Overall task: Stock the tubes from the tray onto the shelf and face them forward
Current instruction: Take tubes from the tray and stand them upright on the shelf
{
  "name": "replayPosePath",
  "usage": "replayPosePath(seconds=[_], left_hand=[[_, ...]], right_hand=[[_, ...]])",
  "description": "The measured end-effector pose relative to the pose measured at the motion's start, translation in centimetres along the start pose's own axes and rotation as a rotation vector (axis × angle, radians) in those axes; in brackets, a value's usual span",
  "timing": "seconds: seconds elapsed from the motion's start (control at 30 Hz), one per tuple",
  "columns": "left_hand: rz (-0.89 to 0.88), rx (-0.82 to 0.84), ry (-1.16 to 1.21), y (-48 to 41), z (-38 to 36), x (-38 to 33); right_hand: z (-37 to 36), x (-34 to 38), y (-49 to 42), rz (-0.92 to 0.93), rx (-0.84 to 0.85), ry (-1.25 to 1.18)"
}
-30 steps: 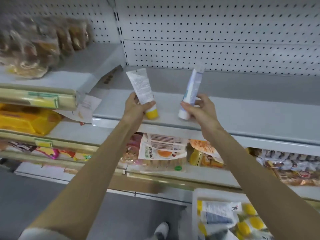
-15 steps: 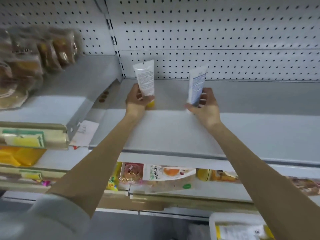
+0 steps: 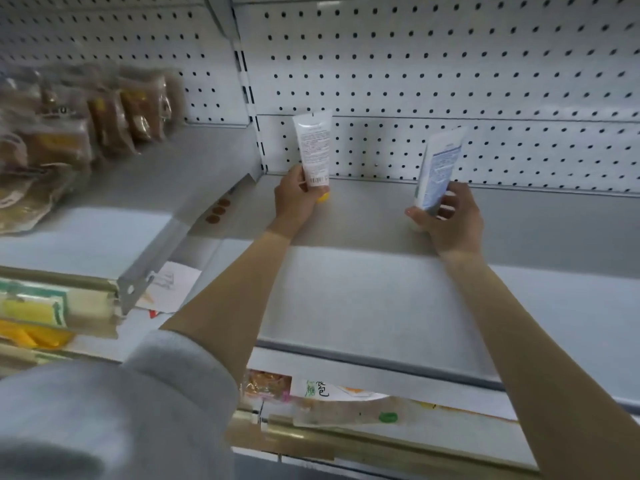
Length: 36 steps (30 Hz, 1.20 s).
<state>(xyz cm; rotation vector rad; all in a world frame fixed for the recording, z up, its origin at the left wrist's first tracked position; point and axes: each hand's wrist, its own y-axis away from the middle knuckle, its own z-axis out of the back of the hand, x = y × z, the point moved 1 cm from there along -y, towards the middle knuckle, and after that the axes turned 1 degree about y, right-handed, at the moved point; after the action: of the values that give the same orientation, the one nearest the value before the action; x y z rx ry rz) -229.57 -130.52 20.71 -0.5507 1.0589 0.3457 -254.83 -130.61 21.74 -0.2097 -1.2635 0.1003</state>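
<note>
Left hand (image 3: 294,199) grips an upright yellow-capped white plastic tube (image 3: 313,150); right hand (image 3: 450,220) grips a tilted blue-white tube (image 3: 438,168), above the grey metal shelf (image 3: 363,289).

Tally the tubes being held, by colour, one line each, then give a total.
Yellow-capped tube: 1, gripped by the left hand
Blue-printed tube: 1, gripped by the right hand
Total: 2 tubes, both at the back of the shelf
</note>
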Motion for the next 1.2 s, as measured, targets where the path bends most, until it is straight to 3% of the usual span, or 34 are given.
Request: replayPosePath(seconds=[1.03,1.2], left_hand=[[0.015,0.066,0.13,-1.7,-1.3,-0.5],[0.077,-0.033,0.143,0.8,-0.7,-1.0]], right_hand=[[-0.1,-0.4,-0.2,0.023,-0.018,0.012],[-0.2,0.0,-0.1,-0.005,-0.017,0.033]])
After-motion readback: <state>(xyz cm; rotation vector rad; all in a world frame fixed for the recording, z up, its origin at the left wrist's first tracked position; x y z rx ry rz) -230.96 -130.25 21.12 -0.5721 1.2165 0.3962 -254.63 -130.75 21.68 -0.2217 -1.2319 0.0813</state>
